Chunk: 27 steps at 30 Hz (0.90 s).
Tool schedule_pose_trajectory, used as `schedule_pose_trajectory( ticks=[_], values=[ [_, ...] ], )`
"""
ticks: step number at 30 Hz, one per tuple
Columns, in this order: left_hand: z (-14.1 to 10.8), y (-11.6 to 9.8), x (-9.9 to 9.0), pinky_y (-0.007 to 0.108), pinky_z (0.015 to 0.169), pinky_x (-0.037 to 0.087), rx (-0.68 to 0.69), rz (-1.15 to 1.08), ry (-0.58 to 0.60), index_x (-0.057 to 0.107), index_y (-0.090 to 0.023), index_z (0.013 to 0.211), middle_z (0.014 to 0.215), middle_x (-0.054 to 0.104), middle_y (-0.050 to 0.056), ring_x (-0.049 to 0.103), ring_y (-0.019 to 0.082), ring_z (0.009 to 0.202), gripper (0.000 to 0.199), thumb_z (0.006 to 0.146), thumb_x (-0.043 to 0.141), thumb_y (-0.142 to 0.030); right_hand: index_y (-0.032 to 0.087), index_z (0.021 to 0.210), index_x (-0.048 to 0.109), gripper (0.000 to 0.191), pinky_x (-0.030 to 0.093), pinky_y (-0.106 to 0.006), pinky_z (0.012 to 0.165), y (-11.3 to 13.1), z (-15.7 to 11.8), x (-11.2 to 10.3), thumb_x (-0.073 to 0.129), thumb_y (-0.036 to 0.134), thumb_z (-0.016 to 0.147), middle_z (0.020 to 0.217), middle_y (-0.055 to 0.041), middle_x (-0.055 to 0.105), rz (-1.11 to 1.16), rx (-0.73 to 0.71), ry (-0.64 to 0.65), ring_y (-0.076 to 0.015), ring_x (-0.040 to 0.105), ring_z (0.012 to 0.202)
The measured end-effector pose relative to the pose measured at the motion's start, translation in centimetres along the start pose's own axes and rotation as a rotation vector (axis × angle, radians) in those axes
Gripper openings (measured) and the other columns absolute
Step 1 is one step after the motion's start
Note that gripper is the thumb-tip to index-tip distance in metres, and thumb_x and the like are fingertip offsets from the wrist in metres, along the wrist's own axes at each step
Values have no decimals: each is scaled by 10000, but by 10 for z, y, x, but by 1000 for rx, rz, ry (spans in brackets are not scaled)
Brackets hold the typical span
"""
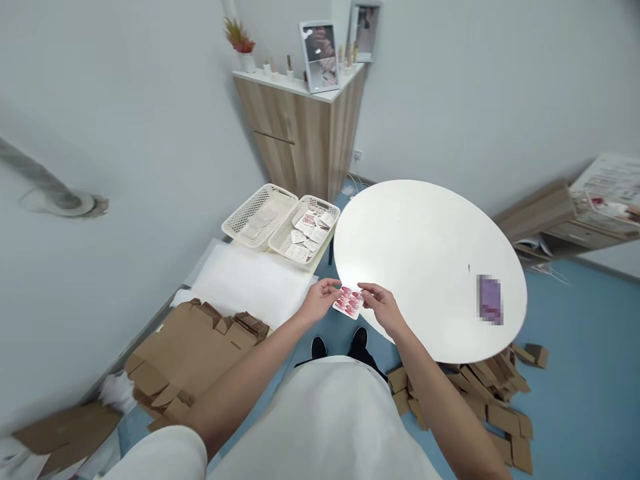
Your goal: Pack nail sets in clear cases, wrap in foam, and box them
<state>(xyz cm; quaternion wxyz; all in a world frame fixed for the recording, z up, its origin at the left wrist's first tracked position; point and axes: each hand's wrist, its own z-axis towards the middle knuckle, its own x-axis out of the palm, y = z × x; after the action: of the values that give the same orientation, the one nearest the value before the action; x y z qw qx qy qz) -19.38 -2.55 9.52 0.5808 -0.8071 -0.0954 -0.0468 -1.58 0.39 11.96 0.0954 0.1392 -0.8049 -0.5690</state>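
Between my two hands is a small white card of pink press-on nails (349,302), face up, near the edge of the round white table (420,233). My left hand (321,300) pinches its left side with thumb and fingers. On the opposite side, my right hand (383,307) grips the upper right edge. Several rows of glossy pink nails show on the card. Left of the table, a white plastic basket (286,248) contains loose white cards and packets, some with reddish nails. Beside it, another white basket (231,229) holds clear, flat packaging.
White sheets (250,283) and flattened cardboard (200,347) lie to the left. Brown cardboard boxes (505,420) are heaped on the blue floor under the table. A blurred purple item (490,299) rests on the tabletop. A wooden cabinet (310,133) stands in the corner.
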Motion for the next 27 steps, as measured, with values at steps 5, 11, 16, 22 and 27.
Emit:
schedule_pose_trajectory(
  ticks=[5,11,16,22,27],
  values=[
    [18,0,51,251,584,446,-9,85,138,555,-147,968,633,623,3,577,117,558,396,646,689,-335,202,935,616,308,413,-276,606,-12,-21,-53,583,415,715,712,-4,597,28,33,-62,-107,510,607],
    [37,3,113,277,663,464,-78,-54,167,555,-159,1018,747,653,46,605,130,663,429,721,595,-467,187,787,578,282,366,-242,528,-23,-39,-111,603,450,688,651,17,572,108,72,-102,-106,555,553],
    [39,9,146,283,708,466,-101,-12,198,621,-153,926,779,636,42,578,111,680,364,690,640,-430,191,788,529,338,396,-241,537,-28,-46,-146,633,481,650,642,18,563,221,111,-160,-168,639,636],
    [42,16,184,290,681,476,-89,79,171,647,-149,791,714,626,26,559,111,648,258,654,678,-365,208,790,493,343,422,-241,539,-38,-45,-180,642,479,641,634,32,548,320,140,-159,-187,658,682],
    [51,25,209,284,651,481,-80,111,165,646,-149,787,654,602,7,546,100,602,221,665,673,-332,204,786,487,322,429,-240,558,-46,-45,-206,637,460,661,612,39,543,354,170,-145,-181,660,682]
  ],
)
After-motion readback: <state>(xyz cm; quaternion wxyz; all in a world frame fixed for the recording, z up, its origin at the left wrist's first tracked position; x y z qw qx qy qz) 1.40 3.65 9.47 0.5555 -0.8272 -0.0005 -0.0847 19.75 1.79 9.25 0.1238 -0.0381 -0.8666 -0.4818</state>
